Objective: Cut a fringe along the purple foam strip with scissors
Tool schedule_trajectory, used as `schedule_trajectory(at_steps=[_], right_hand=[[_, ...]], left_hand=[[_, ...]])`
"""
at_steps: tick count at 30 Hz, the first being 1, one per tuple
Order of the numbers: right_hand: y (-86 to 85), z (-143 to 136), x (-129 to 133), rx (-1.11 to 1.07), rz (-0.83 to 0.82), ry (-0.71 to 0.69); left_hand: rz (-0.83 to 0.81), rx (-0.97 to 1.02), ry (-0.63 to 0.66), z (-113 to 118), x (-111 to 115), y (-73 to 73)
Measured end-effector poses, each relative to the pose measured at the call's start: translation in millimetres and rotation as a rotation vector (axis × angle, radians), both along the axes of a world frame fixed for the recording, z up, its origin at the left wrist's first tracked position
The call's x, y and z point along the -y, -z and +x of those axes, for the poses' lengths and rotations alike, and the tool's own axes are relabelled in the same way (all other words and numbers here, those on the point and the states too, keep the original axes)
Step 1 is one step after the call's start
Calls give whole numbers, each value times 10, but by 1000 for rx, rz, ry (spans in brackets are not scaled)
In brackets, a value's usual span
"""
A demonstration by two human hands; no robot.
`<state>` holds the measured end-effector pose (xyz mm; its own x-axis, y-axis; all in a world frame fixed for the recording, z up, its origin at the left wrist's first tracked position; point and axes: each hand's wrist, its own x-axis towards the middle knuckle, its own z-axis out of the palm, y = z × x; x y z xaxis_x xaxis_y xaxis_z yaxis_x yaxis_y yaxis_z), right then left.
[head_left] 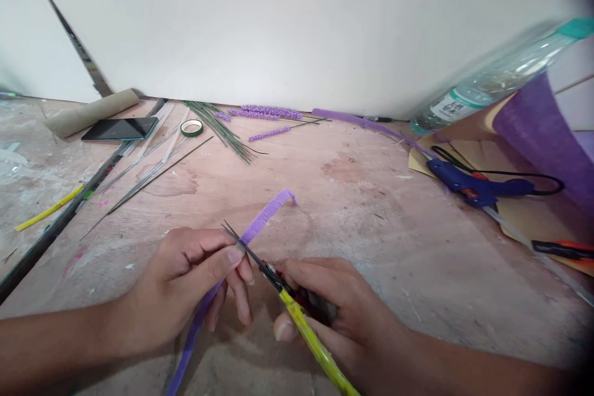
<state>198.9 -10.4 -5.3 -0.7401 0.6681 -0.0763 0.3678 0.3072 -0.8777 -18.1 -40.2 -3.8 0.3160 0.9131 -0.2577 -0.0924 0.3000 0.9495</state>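
A narrow purple crepe paper strip (266, 218) is pinched between the thumb and fingers of my left hand (204, 269). Its upper end rises past the thumb, shows fine cuts along one edge and curls at the tip; the lower part trails down toward the bottom of the view. My right hand (338, 303) grips a pair of scissors (271, 272) with a yellow-wrapped handle. The slim dark blades are slightly apart and cross the strip right by my left thumb tip. Part of the scissors' handle is hidden by my right fingers.
Green wire stems (227, 136), purple flower sprigs (264, 112), green tape (192, 128), a phone (120, 129) and a cardboard tube (93, 112) lie along the back. At right are a blue glue gun (477, 184), a plastic bottle (501, 83) and purple paper (552, 136).
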Motion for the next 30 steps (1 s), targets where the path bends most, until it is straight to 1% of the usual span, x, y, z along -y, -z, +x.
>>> schedule_trajectory(at_steps=[3,6,11,15,17,21,23,26,30], right_hand=[[-29,1,-6,-31,-86,-21],[-7,9,-9,-87,-154,-18],[35,6,-21,-186,-145,-5],[0,-17,-41,-163,-150,-1],[-15,-21,-43,-136,-111,-2],[-4,-7,-26,-73,55,22],[11,2,-16,-43,112,31],[22,5,-13,-16,150,27],[19,-1,-21,3,149,10]], left_hand=[[4,-4,23,6,2,-10],[-4,0,21,19,-7,-20],[-11,21,-12,27,-15,-9],[-39,33,-17,23,-12,-7],[-34,42,-24,19,-15,-12],[10,42,-56,8,-11,-7],[26,49,-62,6,1,6],[28,59,-44,13,14,22],[28,37,-18,23,0,15]])
